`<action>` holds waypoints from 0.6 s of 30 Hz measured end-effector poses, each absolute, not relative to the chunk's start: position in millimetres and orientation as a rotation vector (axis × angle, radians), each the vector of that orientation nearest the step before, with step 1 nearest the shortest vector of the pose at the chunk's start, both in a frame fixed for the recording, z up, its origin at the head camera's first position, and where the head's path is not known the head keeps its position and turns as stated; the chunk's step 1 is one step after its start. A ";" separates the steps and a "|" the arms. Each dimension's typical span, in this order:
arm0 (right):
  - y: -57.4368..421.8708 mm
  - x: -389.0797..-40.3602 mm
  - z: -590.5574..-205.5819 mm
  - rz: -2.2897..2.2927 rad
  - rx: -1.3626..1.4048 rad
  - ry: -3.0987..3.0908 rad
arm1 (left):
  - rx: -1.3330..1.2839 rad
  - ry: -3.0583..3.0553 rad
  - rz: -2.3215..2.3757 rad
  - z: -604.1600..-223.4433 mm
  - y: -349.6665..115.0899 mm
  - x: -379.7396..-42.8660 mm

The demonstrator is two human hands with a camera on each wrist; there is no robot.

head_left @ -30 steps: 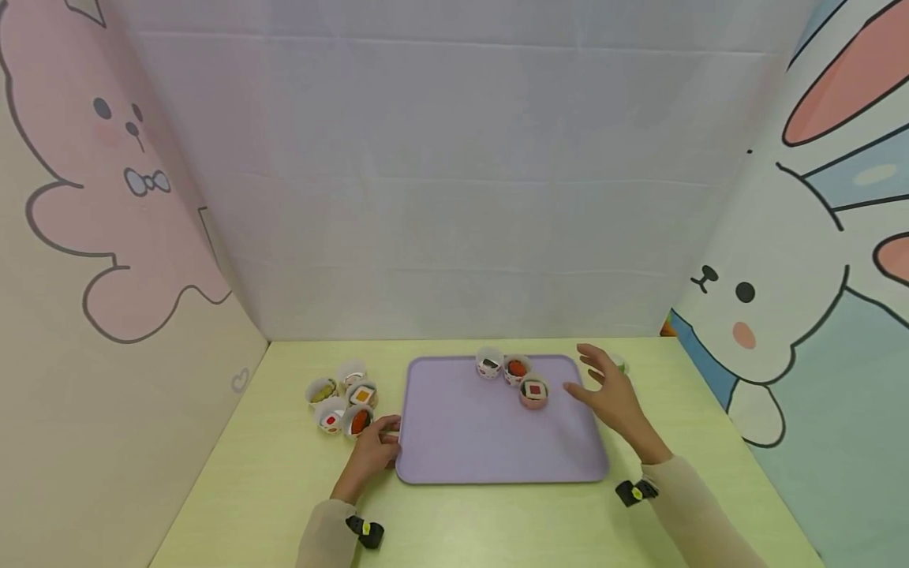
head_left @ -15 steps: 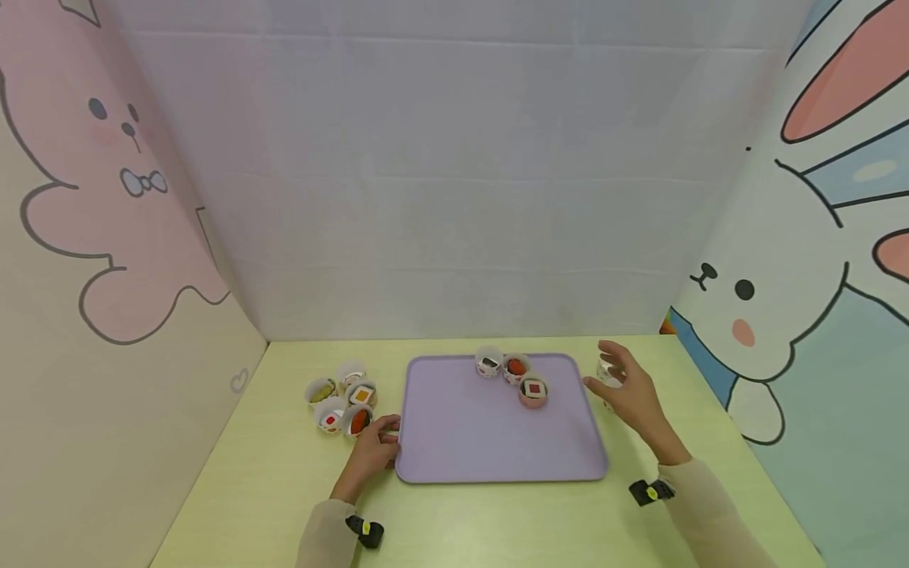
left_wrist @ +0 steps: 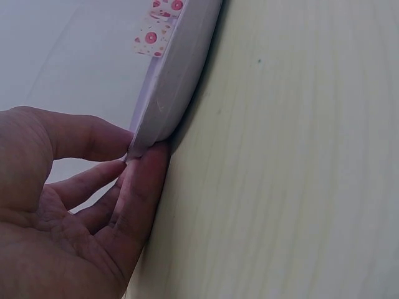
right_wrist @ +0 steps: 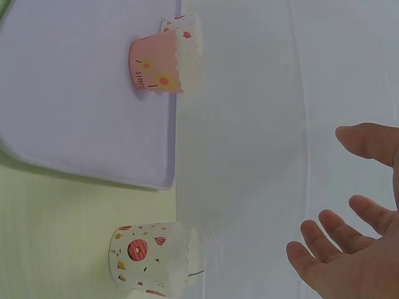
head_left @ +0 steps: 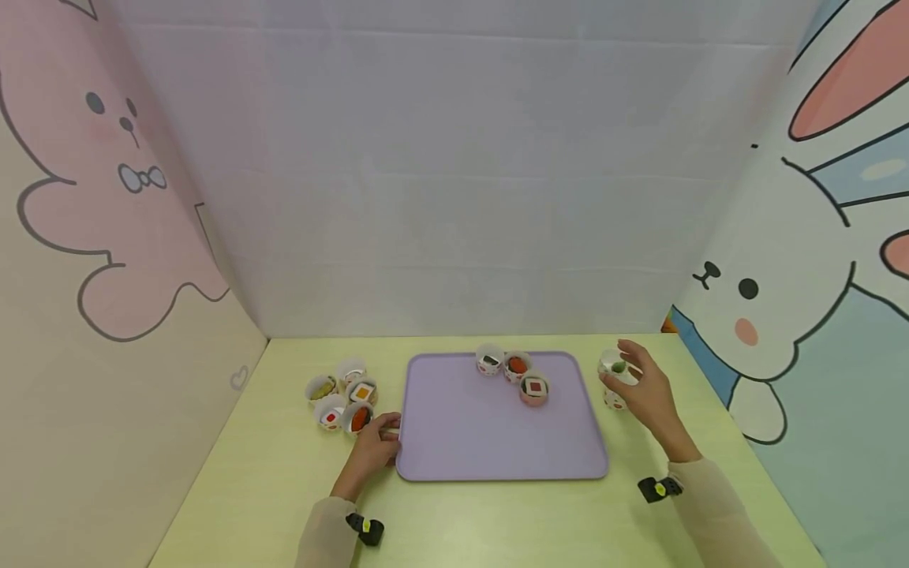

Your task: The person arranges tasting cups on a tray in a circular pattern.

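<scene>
Head view: the right hand has moved right, from the tray to the patterned cup beside it; the left hand stays at the tray's left edge. Left wrist: thumb and fingers pinch the rim. Right wrist: fingers spread loosely, apart from the cup.

Mid-tabletop, a tray. On its far part, from centre rightward, three cups in a slanting line, nearest at the right end. Left of the tray, five cups clustered; nearer, at the tray's left rim, the left hand. Right of the tray, at least one cup, partly behind the right hand.
</scene>
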State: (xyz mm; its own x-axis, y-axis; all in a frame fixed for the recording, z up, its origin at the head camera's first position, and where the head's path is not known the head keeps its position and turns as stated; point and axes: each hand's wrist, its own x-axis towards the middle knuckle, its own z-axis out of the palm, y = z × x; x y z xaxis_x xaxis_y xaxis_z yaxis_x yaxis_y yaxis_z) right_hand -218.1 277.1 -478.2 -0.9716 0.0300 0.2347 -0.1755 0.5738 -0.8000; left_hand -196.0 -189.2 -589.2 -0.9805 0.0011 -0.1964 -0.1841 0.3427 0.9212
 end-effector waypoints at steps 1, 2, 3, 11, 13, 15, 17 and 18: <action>278.9 -218.6 -479.5 1.347 0.120 -2.584 | -0.165 2.438 1.702 -589.2 -189.2 -196.1; 280.4 -218.9 -480.6 1.345 0.115 -2.584 | -0.172 2.433 1.703 -589.0 -189.2 -196.3; 281.9 -219.1 -481.8 1.342 0.108 -2.586 | -0.182 2.428 1.704 -589.1 -189.2 -196.3; 291.6 -218.4 -487.8 1.329 0.050 -2.595 | -0.178 2.437 1.700 -593.3 -188.9 -197.2; 294.2 -218.7 -489.0 1.324 0.044 -2.591 | -0.179 2.437 1.699 -594.2 -189.0 -197.6; 296.4 -219.1 -490.5 1.313 0.036 -2.593 | -0.180 2.443 1.697 -594.5 -189.2 -197.9; 298.5 -219.5 -492.9 1.298 0.026 -2.597 | -0.179 2.443 1.694 -593.9 -189.4 -197.6; 299.5 -219.3 -494.1 1.298 0.020 -2.598 | -0.177 2.444 1.691 -593.4 -189.4 -197.2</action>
State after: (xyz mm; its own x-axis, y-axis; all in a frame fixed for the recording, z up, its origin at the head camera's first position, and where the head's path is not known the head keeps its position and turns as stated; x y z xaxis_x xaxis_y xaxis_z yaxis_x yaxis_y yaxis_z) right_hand -219.3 299.5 -494.1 -0.9719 0.0931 0.2161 -0.1169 0.6060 -0.7868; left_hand -197.2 -189.4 -593.4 -0.9794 -0.0039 -0.2019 -0.1903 0.3522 0.9164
